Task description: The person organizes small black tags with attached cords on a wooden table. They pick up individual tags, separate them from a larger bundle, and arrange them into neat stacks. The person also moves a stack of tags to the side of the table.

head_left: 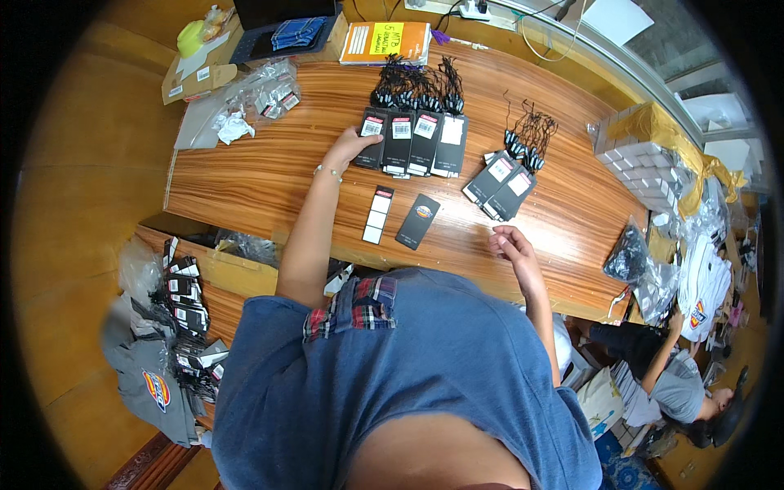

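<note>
Black hang tags (420, 149) lie in a row of stacks on the wooden table (269, 167), the left hand (349, 149) resting on the leftmost stack (370, 156), though its grip underneath is hidden. Well apart, the right hand (513, 245) is loosely curled, seemingly empty, near two tilted stacks (500, 188). Squared edges, light pressure and fingers clear of the tangled strings (416, 86) suit these cards best.

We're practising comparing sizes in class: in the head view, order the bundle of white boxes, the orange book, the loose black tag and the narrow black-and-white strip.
1. Bundle of white boxes
2. Orange book
3. Loose black tag and narrow black-and-white strip: too alike to rank; the tag looks wider.
</note>
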Demonstrator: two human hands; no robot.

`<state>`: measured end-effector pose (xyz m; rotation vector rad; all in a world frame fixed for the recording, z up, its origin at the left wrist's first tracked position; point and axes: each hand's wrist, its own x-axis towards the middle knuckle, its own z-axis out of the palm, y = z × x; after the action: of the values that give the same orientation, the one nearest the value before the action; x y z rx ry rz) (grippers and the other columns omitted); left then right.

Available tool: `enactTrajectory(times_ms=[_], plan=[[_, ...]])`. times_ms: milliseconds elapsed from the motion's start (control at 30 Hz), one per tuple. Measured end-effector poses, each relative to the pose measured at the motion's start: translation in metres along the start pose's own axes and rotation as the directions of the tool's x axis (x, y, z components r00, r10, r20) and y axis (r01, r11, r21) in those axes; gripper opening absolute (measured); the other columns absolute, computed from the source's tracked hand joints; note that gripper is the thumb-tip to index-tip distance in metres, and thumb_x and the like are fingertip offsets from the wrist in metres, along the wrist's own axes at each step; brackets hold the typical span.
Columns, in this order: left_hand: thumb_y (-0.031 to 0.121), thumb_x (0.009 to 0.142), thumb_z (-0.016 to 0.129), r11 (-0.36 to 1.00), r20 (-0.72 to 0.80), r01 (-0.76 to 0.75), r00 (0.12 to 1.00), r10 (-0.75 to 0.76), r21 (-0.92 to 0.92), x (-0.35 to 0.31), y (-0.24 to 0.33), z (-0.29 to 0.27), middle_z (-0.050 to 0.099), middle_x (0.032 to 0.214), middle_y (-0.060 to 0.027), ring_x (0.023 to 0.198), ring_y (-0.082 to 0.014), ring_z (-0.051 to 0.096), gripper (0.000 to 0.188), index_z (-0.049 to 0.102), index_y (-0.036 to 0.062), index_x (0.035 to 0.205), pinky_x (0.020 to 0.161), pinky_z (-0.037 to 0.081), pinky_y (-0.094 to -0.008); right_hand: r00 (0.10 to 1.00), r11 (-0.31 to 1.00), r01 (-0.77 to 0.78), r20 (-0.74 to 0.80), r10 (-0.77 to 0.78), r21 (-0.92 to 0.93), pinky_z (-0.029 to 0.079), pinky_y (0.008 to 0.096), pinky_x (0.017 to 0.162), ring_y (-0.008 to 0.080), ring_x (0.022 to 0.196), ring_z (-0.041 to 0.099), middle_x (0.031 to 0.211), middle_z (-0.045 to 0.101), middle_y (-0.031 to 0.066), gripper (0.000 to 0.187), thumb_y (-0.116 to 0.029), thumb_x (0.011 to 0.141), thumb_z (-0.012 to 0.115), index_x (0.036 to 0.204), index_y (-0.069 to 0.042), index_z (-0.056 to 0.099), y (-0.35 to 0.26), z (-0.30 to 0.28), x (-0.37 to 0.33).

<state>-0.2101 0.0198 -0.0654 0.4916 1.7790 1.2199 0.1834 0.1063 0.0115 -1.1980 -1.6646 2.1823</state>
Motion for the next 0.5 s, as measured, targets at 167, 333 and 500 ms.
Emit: enactTrajectory(times_ms=[167, 333, 500], plan=[[0.014, 0.071, 0.068, 0.997, 0.020, 0.017, 1.000, -0.016, -0.078, -0.002, 0.003, 0.003, 0.062, 0.087, -0.0115, 0.073, -0.0161, 0.060, 0.032, 0.058, -0.0042, 0.095, 0.065, 0.047, -0.0263, 0.999, 0.999, -0.032, 0.003, 0.032, -0.029, 0.042, 0.0265, 0.080, 0.0141, 0.086, 0.053, 0.092, 0.056, 0.0069, 0.026, -0.018, 0.087, 0.049, 0.107, -0.002, 0.049, 0.005, -0.006, 0.004], [0.014, 0.070, 0.068, 0.998, 0.047, 0.027, 0.999, -0.025, -0.051, 0.004, -0.001, 0.000, 0.062, 0.086, -0.0117, 0.072, -0.0166, 0.060, 0.033, 0.057, -0.0050, 0.094, 0.064, 0.047, -0.0261, 0.999, 0.999, -0.035, 0.020, 0.035, -0.037, 0.041, 0.0266, 0.080, 0.0140, 0.086, 0.052, 0.092, 0.057, 0.0069, 0.026, -0.019, 0.088, 0.048, 0.107, -0.002, 0.049, 0.009, -0.006, 0.008], [0.014, 0.068, 0.069, 0.996, 0.012, 0.088, 0.996, -0.088, 0.001, 0.004, 0.007, 0.000, 0.062, 0.086, -0.0129, 0.072, -0.0179, 0.060, 0.035, 0.057, -0.0059, 0.094, 0.064, 0.047, -0.0259, 0.999, 1.000, 0.000, 0.041, 0.001, -0.026, 0.041, 0.0254, 0.076, 0.0131, 0.083, 0.053, 0.091, 0.057, 0.0060, 0.025, -0.019, 0.088, 0.047, 0.107, -0.003, 0.049, 0.015, -0.010, 0.015]])
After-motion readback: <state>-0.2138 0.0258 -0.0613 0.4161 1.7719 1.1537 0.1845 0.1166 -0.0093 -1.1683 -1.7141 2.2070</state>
